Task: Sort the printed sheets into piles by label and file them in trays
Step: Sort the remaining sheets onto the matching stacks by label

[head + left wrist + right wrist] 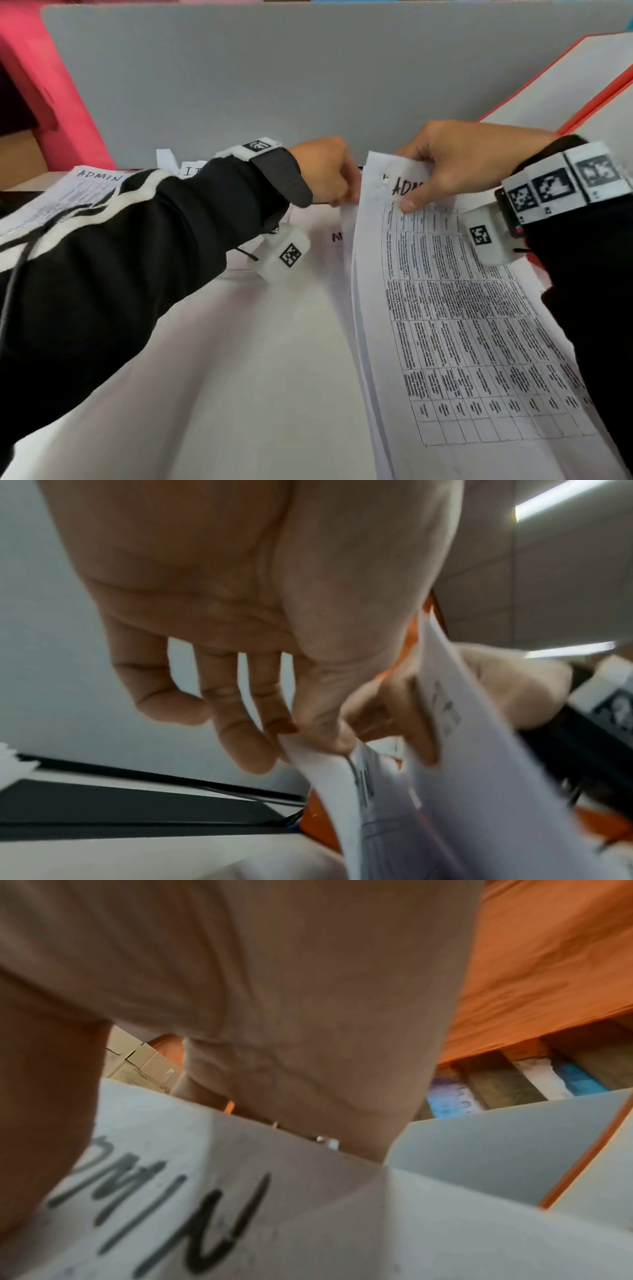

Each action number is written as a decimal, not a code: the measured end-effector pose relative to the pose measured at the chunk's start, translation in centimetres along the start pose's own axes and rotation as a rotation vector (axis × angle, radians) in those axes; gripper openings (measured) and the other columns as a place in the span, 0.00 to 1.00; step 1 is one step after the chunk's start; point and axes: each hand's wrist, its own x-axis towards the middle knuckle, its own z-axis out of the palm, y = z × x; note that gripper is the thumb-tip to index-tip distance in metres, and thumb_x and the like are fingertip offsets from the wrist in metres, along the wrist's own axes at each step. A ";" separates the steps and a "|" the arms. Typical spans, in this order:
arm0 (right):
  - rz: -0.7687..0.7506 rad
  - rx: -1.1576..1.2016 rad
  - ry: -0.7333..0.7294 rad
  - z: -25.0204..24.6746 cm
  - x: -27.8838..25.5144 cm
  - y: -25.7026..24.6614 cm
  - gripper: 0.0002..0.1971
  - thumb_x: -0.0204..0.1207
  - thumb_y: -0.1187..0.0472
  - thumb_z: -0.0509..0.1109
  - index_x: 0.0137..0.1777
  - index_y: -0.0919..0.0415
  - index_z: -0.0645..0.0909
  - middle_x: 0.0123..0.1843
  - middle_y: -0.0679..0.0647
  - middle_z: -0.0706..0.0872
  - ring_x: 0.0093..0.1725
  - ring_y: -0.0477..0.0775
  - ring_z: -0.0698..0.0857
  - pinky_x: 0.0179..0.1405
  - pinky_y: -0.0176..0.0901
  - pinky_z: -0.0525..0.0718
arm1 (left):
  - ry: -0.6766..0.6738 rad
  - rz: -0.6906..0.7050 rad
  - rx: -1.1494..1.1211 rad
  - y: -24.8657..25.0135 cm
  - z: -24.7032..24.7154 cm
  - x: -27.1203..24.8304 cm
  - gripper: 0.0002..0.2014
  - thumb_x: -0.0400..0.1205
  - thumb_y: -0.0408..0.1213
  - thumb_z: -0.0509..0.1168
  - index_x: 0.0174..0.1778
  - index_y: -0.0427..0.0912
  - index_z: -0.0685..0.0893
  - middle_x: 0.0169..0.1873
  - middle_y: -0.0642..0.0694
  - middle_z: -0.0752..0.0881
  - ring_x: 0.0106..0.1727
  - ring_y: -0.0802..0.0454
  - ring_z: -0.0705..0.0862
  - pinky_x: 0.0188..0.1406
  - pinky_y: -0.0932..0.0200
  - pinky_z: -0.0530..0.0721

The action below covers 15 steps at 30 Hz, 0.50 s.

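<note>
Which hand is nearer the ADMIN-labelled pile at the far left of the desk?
Left. The left hand pinches a sheet near the middle, its sleeve crossing over that ADMIN pile. The right hand grips the lifted sheets, farther right.

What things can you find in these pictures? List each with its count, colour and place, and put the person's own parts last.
held sheets: a sheaf, count unclear, white with a printed table, headed ADM..., lifted at centre right
ADMIN pile: one, white, far left
IT sheet: one, white, behind the left sleeve
desk: one, white, below the hands
partition: one, grey, at the back
orange-edged trays: at least two, white inside, top right
pink box: one, top left
wrist cameras: two, white, under the wrists
left hand: pinching a sheet edge
right hand: grip on the sheaf's top
</note>
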 end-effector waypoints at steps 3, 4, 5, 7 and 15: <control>-0.019 -0.056 -0.004 -0.3 -0.1 0.5 0.15 0.67 0.66 0.88 0.48 0.49 0.90 0.41 0.45 0.95 0.42 0.50 0.95 0.52 0.60 0.92 | -0.055 0.046 -0.451 0.9 -0.4 -0.8 0.11 0.87 0.40 0.67 0.42 0.48 0.92 0.34 0.53 0.91 0.33 0.62 0.87 0.39 0.65 0.81; -0.013 -0.058 0.015 -0.8 -0.5 0.7 0.19 0.65 0.68 0.88 0.48 0.48 0.88 0.41 0.46 0.95 0.42 0.52 0.95 0.51 0.61 0.92 | -0.073 0.010 -0.577 0.9 -0.4 -0.8 0.15 0.89 0.47 0.63 0.48 0.44 0.91 0.40 0.50 0.92 0.39 0.56 0.89 0.42 0.62 0.82; -0.005 -0.036 0.037 -1.4 -1.0 1.1 0.23 0.63 0.69 0.89 0.50 0.46 0.85 0.42 0.48 0.95 0.43 0.55 0.94 0.49 0.63 0.91 | -0.086 -0.034 -0.623 0.6 -0.2 -0.8 0.21 0.90 0.53 0.58 0.50 0.43 0.91 0.45 0.47 0.93 0.42 0.52 0.90 0.45 0.58 0.82; 0.010 0.033 0.060 -2.5 -2.4 1.5 0.30 0.56 0.60 0.93 0.55 0.42 0.84 0.44 0.53 0.95 0.43 0.62 0.94 0.44 0.70 0.91 | -0.084 -0.095 -0.437 -0.9 0.7 -0.1 0.23 0.88 0.60 0.58 0.51 0.46 0.91 0.50 0.47 0.93 0.43 0.51 0.90 0.49 0.55 0.83; -0.002 0.152 0.063 -5.0 -3.7 4.9 0.42 0.29 0.20 0.83 0.42 0.45 0.94 0.42 0.52 0.96 0.44 0.63 0.95 0.47 0.71 0.91 | -0.263 -0.171 0.127 -3.5 4.2 1.0 0.21 0.72 0.55 0.80 0.46 0.43 0.83 0.39 0.44 0.78 0.29 0.54 0.72 0.22 0.74 0.69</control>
